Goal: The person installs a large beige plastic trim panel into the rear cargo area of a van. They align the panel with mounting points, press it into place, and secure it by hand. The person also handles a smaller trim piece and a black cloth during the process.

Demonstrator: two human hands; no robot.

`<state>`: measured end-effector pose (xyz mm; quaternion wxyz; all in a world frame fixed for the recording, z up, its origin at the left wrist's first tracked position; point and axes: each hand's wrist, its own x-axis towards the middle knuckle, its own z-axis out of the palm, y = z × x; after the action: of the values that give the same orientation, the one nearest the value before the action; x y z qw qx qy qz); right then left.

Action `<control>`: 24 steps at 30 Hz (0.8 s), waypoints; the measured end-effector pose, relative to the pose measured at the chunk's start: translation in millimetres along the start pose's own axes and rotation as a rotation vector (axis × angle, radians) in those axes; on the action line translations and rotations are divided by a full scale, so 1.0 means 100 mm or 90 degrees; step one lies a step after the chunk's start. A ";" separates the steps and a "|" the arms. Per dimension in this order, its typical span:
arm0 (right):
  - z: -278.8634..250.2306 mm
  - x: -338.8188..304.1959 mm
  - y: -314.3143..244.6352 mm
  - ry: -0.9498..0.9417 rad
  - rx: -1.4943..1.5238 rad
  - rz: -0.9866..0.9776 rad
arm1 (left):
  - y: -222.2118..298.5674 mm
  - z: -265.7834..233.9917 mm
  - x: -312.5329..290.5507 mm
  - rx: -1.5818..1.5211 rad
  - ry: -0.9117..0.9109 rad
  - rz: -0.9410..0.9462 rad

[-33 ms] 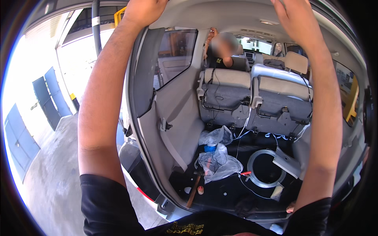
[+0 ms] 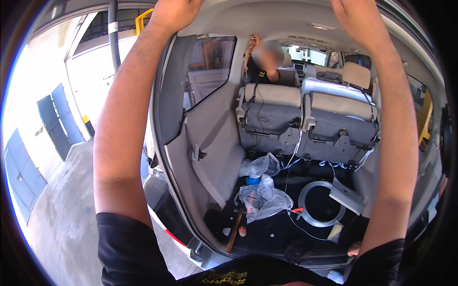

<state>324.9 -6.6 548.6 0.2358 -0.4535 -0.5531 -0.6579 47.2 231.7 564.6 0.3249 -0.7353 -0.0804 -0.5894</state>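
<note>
Cargo bay, seen from the rear: black floor point(image 2: 260, 242), grey side walls. Roof lining point(image 2: 267, 20), the thing being worked at, spans overhead in place between the wearer's raised arms. Rear seat backs point(image 2: 272, 114) upright across the bay; white cords hang from them.

Co-worker point(image 2: 260, 76) in dark clothing sits beyond, one arm up by the window pillar. Wearer's left hand point(image 2: 177, 15) and right hand point(image 2: 357, 20) both raised at the upper edge, well apart. Fingers largely cut off; cannot tell whether spread, pressed together or pinching anything, nor whether they touch the lining.

On the floor: crumpled clear bags point(image 2: 267, 202); coil of clear tubing or wire point(image 2: 303, 210); loose grey trim piece point(image 2: 347, 198) beside the coil; hammer point(image 2: 234, 233) with wooden handle; red-handled tool point(image 2: 296, 209) between bags and coil.

Progress (judgement): part-way. The trim piece appears to be off its mount; overhead work looks unfinished, tools not put away. Exact stage cannot be told.

Writing: yellow lettering point(image 2: 228, 276), inverted, on the wearer's dark shirt point(image 2: 129, 245); not transcribed. No other label legible
</note>
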 end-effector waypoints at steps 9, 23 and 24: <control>0.27 0.23 0.42 -0.048 0.153 0.062 | -0.06 0.19 -0.05 -0.031 0.155 0.045; 0.32 0.34 0.23 -0.070 0.352 0.203 | -0.38 0.25 -0.11 0.040 0.167 0.040; 0.24 0.34 0.15 -0.088 0.361 0.263 | -0.42 0.19 -0.11 0.034 0.133 0.016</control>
<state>328.7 18.0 585.0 0.4421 -0.5158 -0.6251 -0.3844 38.2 278.5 568.9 0.3583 -0.6618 -0.0525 -0.6564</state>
